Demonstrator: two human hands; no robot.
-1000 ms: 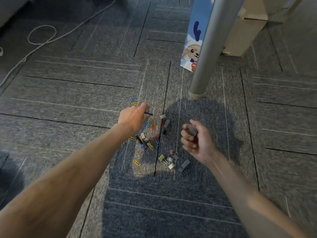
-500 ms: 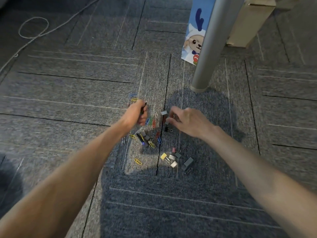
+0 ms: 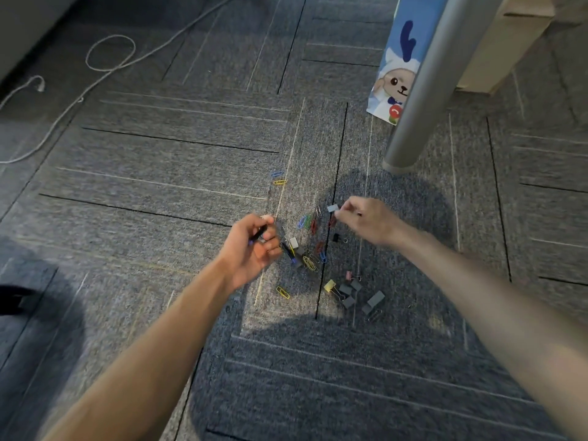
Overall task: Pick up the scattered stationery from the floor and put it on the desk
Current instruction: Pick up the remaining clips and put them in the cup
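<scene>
Grey binder clip (image 3: 332, 207) sits pinched in the right hand (image 3: 369, 222); the left hand (image 3: 254, 249) curls round a small dark item (image 3: 259, 234).

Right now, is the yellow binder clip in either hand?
No, the yellow binder clip lies on the carpet, away from left hand and right hand.
</scene>
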